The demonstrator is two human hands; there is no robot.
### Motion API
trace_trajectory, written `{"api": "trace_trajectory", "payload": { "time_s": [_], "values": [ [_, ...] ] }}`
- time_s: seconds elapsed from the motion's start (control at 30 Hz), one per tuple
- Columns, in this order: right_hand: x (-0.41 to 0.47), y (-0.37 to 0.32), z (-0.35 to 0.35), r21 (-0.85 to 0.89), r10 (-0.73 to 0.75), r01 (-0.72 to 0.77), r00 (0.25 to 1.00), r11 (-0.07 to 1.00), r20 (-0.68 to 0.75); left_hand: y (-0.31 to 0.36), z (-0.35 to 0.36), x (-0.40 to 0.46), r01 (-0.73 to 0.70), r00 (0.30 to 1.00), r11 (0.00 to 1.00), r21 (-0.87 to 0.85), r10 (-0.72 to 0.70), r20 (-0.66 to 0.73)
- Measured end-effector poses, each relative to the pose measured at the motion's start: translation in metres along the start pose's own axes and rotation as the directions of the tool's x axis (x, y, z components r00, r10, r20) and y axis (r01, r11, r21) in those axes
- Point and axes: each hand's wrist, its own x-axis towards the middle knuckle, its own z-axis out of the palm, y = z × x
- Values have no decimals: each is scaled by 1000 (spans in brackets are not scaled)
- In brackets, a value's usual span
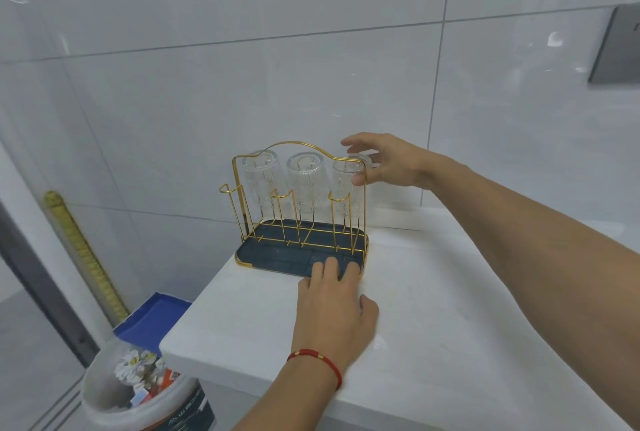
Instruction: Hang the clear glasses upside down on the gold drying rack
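At twelve o'clock on the white counter: gold drying rack, three clear glasses inverted along its back row, right hand loosely curled around the rightmost, seating it; left hand spread flat on the tray, apparently steadying.

In front of me, large glossy white wall tiles catch soft reflections. A grey plate sits on the wall at right. The white surface juts out; below left stands a full bin on grey floor.
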Motion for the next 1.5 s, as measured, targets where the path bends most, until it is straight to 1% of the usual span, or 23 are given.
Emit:
{"api": "trace_trajectory", "payload": {
  "time_s": [0.1,0.23,0.37,0.47,0.53,0.6,0.67,0.73,0.77,0.8,0.87,0.9,0.93,0.97,1.0,1.07,1.17,1.23,1.27,1.3,1.37,1.43,1.5],
  "values": [
    [-13,3,1,-54,10,-15,996,998,-90,-1,-1,0,11,1000,1000,-23,-10,3],
    [-57,22,1,-112,-37,3,954,994,-298,-1,-2,0,15,1000,998,-56,-15,-7],
    [-131,57,6,-194,-67,-11,918,981,-391,-2,-3,-1,-58,996,996,-62,54,-73],
    [-193,86,7,-308,-64,-82,897,948,-437,0,-7,-3,-99,992,993,-61,94,-84],
    [-231,102,4,-377,-54,-165,860,911,-507,0,-8,-5,-142,987,987,-80,135,-90],
    [-263,113,-4,-431,-78,-272,766,861,-638,1,-8,-6,-224,973,972,-76,218,-80],
    [-285,122,-16,-451,-115,-408,628,794,-770,7,-6,-3,-307,951,951,-49,304,-56],
    [-294,128,-26,-412,-120,-533,497,739,-859,26,-5,3,-350,936,934,-77,346,-60],
    [-295,131,-31,-352,-86,-572,439,741,-895,39,-4,6,-366,930,924,-108,360,-75],
    [-294,134,-33,-262,-17,-595,384,760,-923,55,-3,10,-378,925,915,-138,369,-88],
    [-289,143,-35,-16,192,-599,280,800,-941,87,3,12,-372,928,907,-198,363,-85],
    [-286,147,-35,114,301,-579,238,807,-923,99,8,12,-356,934,906,-230,349,-70],
    [-283,153,-35,223,398,-556,215,800,-892,109,13,11,-341,939,905,-256,340,-48],
    [-281,158,-33,287,464,-549,213,785,-860,114,19,10,-335,940,903,-268,342,-22],
    [-279,165,-32,302,492,-558,226,773,-841,115,24,9,-335,938,901,-276,347,-6],
    [-279,177,-32,286,491,-566,247,773,-836,111,28,8,-339,937,891,-301,348,-27],
    [-282,185,-35,290,486,-536,268,793,-832,107,31,9,-309,948,888,-340,316,-35],
    [-282,182,-35,240,437,-506,316,828,-842,110,31,9,-311,947,886,-344,320,-33],
    [-283,177,-32,174,370,-471,363,865,-855,111,32,9,-312,946,881,-355,322,-33],
    [-283,170,-28,79,268,-413,422,907,-866,111,32,8,-312,946,871,-379,322,-39],
    [-281,150,-16,-139,20,-238,562,961,-827,110,30,8,-312,945,833,-457,324,-54],
    [-277,127,4,-328,-200,-51,701,943,-684,108,27,7,-311,941,779,-545,332,-63],
    [-271,108,23,-483,-338,76,807,872,-484,107,25,5,-318,937,712,-626,338,-90]
  ]
}}
